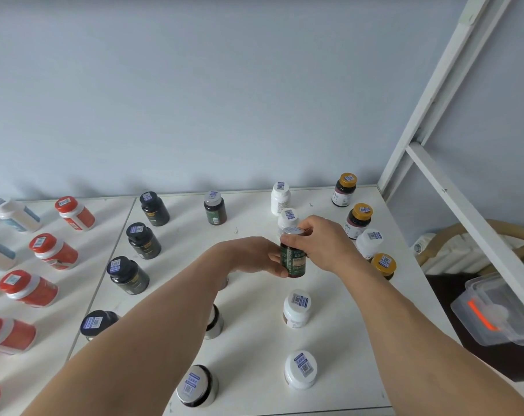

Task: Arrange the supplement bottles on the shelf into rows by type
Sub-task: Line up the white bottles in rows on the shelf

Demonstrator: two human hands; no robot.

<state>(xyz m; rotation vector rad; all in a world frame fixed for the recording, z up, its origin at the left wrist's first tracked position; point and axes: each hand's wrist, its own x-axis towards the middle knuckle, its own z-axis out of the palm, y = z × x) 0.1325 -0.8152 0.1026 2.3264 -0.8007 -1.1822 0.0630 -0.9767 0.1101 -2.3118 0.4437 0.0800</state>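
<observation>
Both hands meet over the middle of the white shelf (254,211) on one green bottle (293,261) with a silver cap. The left hand (254,256) has its grip closed round the lower body of the bottle, thumb and fingers curled against the label, while the right hand (320,238) grips the top, fingers wrapped about the cap. The bottle is upright; whether its base touches the shelf I cannot tell. Just behind it stands a white bottle (288,219), with another white bottle (280,198) further back near the wall. A second green bottle (215,208) stands apart at the back. To the left runs a column of black bottles (143,240), and further left lie orange bottles (55,250) in a row. On the right, brown bottles with gold caps (358,220) line the edge. Nearer the person stand white-capped jars (296,307). Beyond the shelf's right edge sits a clear plastic box (500,310).
</observation>
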